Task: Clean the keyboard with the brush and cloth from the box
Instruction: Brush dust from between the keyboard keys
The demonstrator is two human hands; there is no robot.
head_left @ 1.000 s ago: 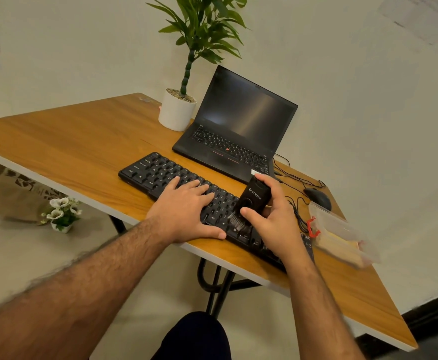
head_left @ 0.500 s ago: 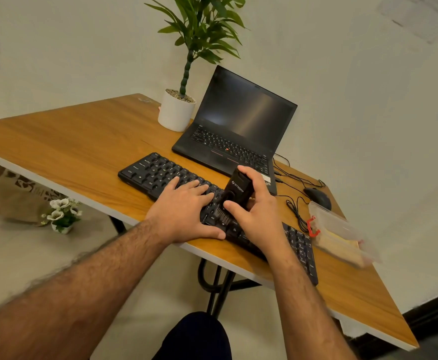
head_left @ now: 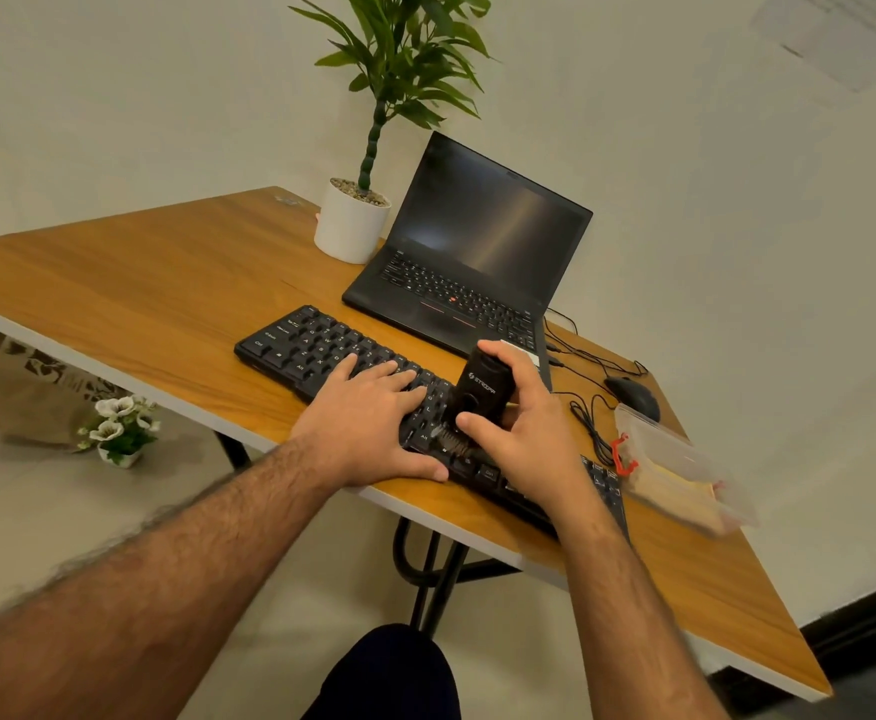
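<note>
The black keyboard (head_left: pixel 373 387) lies along the near edge of the wooden desk (head_left: pixel 140 288), and the brush (head_left: pixel 475 394) stands bristles-down on its middle keys, gripped round its stubby black body by the right hand (head_left: pixel 524 433) — it has travelled leftward from the right-hand keys a second ago, so the sweep looks to be working steadily across the board. The left hand (head_left: pixel 368 423) stays flat with straight fingers on the keys, pinning the board down. Beyond sit the dark laptop (head_left: pixel 472 262) and, at the right, the clear box (head_left: pixel 685 475) — the cloth step is, I judge, not yet begun.
</note>
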